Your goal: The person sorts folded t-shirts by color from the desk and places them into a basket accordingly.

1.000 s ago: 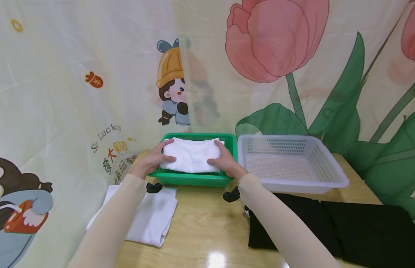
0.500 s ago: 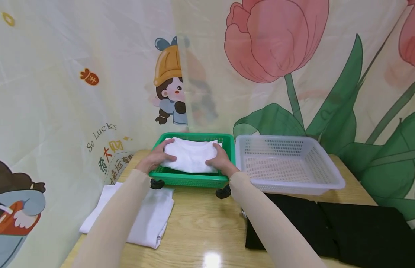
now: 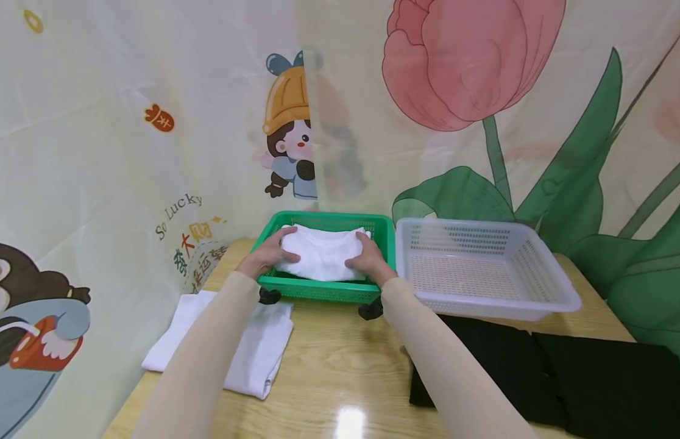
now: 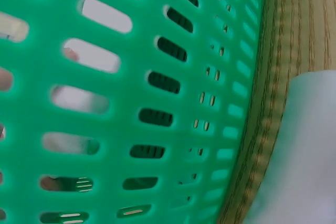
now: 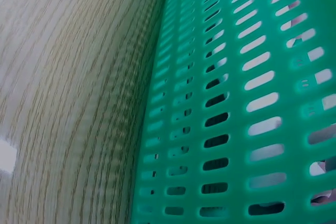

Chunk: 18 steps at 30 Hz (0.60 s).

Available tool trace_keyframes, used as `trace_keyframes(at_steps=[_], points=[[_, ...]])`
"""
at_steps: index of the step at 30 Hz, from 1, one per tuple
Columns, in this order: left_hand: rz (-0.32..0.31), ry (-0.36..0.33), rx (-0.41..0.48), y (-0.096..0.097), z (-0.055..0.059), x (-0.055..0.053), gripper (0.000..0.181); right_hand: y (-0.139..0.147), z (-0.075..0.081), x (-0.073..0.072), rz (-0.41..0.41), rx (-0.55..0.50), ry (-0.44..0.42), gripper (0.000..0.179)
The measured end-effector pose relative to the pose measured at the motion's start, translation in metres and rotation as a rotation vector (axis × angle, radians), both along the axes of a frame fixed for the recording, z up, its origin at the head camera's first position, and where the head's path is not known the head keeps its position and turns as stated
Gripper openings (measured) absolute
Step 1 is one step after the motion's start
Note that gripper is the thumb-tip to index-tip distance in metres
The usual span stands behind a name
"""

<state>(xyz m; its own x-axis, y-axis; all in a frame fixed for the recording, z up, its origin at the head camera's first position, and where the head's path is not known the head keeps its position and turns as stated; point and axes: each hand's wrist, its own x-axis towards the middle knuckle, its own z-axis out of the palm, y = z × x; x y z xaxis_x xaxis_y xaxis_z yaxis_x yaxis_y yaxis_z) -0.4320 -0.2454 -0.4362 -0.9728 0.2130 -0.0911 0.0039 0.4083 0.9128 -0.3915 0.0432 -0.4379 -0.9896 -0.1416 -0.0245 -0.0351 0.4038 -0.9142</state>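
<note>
Here, two hands (image 3: 269,253) (image 3: 369,257) on one cloth (image 3: 322,255).

The white cloth (image 3: 323,255) I hold is soft and matt, faintly wrinkled. Around it, the green basket (image 3: 318,294) is moulded plastic, smooth between its slots, with a dull sheen. The white basket (image 3: 482,303) beside it looks like plastic too, slightly translucent and smooth along the rim. My table (image 3: 318,347) has a wood-grain top, finely streaked up close, with a glossy coat that throws back a bright spot of light. The folded white fabric (image 3: 260,356) on it is matt; the black fabric (image 3: 614,381) is flat and lightless. My sleeves (image 3: 205,360) are smooth, matt cloth. The printed curtain (image 3: 208,73) looks thin, lightly creased and faintly shiny.
</note>
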Motion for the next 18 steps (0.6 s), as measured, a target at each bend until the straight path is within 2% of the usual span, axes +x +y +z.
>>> trace_keyframes(at_steps=[9, 13, 18], points=[[-0.017, -0.032, 0.010, -0.0003, -0.0004, -0.0014, 0.094, 0.0010, -0.0012, -0.0025, 0.028, 0.012, -0.002, 0.091], [-0.027, -0.042, 0.000, 0.0011, -0.0004, 0.0006, 0.092, 0.0013, -0.0030, -0.0041, 0.013, 0.009, -0.034, 0.092], [-0.023, -0.068, -0.014, -0.0004, -0.0007, 0.0018, 0.090, 0.0011, -0.0026, -0.0036, 0.032, -0.007, -0.080, 0.088]])
